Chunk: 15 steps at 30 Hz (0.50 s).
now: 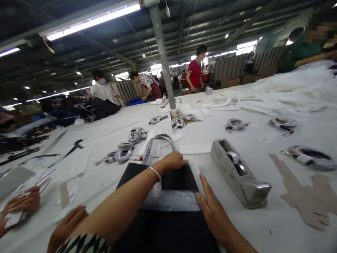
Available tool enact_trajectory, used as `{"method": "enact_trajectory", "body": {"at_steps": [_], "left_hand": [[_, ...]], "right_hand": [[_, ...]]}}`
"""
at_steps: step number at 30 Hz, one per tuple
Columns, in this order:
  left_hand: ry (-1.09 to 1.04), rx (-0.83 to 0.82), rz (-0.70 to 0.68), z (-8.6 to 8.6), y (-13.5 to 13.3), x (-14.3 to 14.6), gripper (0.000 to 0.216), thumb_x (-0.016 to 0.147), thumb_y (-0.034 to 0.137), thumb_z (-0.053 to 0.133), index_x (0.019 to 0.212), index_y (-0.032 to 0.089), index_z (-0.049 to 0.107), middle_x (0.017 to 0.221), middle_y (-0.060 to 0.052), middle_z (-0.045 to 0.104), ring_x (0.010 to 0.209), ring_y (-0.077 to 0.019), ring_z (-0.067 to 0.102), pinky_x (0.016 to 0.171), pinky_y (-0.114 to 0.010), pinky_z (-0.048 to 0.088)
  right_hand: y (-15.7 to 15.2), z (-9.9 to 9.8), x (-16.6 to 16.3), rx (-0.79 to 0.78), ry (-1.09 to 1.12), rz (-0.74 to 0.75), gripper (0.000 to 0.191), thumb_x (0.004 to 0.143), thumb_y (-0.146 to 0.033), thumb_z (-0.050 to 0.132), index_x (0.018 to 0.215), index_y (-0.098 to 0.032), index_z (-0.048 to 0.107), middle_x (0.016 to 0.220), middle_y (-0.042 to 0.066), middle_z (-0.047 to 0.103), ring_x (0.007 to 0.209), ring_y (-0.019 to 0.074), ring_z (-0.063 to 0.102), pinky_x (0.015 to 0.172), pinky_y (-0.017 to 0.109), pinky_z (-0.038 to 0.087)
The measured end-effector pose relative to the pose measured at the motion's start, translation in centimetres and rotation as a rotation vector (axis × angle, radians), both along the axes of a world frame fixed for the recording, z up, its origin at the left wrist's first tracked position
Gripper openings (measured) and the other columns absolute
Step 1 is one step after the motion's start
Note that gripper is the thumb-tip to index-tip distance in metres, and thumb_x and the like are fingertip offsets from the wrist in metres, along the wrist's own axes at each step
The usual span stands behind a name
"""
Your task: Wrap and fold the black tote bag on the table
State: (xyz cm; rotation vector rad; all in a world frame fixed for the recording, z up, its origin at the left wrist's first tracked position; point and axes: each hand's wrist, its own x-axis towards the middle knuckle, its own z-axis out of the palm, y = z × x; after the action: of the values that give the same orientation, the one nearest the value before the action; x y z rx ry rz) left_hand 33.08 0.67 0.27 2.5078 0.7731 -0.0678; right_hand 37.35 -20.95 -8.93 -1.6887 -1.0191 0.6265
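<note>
Head camera view of a long white bench [263, 225] in a large workshop. A black bag [168, 225] lies flat on the bench directly in front of the wearer, with a grey band of clear film [171, 201] across its middle and a grey strap loop [158, 144] rising from its far end. The left hand [173, 161] is laid over the far edge of the bag, fingers curled down onto it, a silver bracelet [155, 173] at the wrist. The right hand [210, 207] is held flat and open, fingers together, its fingertips pressed against the right end of the film band. Nothing is pinched by either hand. The bag is judged to be soft, light and floppy, its film slippery, so it is best held flat by its edges or lifted by the strap. A heavy grey tape dispenser [238, 174] stands just right of the bag. Coiled straps [126, 149] are scattered beyond. Another person's hands [23, 203] are seen at the lower left, and other workers stand far off.
</note>
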Motion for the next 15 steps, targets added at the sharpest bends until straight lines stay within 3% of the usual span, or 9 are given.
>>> {"method": "enact_trajectory", "body": {"at_steps": [2,8,13,15], "left_hand": [[-0.01,-0.064,-0.017,-0.5,0.1,0.3,0.033,0.077,0.038,0.058,0.055,0.015,0.05,0.05,0.002,0.043,0.049,-0.0109,0.038,0.05,-0.024,0.027],[-0.227,-0.188,0.003,-2.4,-1.2,-0.5,0.032,0.087,0.046,0.039,0.073,0.017,0.044,0.059,0.004,0.036,0.054,-0.0103,0.035,0.051,-0.021,0.031],[-0.404,-0.093,-0.049,-3.8,-1.8,-0.8,0.028,0.086,0.04,0.045,0.071,0.017,0.048,0.083,-0.002,0.049,0.084,-0.0158,0.047,0.084,-0.028,0.04],[-0.41,-0.068,-0.053,-4.3,-1.7,-0.8,0.025,0.086,0.037,0.046,0.073,0.017,0.051,0.085,-0.003,0.05,0.087,-0.0167,0.048,0.087,-0.03,0.039]], "right_hand": [[-0.1,-0.1,0.0,-0.009,0.016,0.008,0.07,0.09,-0.046,0.036,0.152,-0.019,0.016,0.157,0.005,0.017,0.145,0.0196,0.013,0.119,0.042,0.015],[0.1,-0.4,0.1,-0.001,0.078,0.065,0.069,0.089,-0.041,0.039,0.151,-0.018,0.021,0.157,0.005,0.018,0.144,0.021,0.016,0.119,0.044,0.015],[0.1,0.4,-0.2,-0.018,0.128,0.088,0.073,0.088,-0.045,0.039,0.151,-0.014,0.021,0.157,0.008,0.019,0.145,0.0212,0.014,0.12,0.043,0.011],[-0.3,1.1,-0.1,-0.045,0.155,0.048,0.078,0.087,-0.051,0.04,0.151,-0.013,0.019,0.157,0.009,0.016,0.145,0.0219,0.011,0.12,0.043,0.011]]}}
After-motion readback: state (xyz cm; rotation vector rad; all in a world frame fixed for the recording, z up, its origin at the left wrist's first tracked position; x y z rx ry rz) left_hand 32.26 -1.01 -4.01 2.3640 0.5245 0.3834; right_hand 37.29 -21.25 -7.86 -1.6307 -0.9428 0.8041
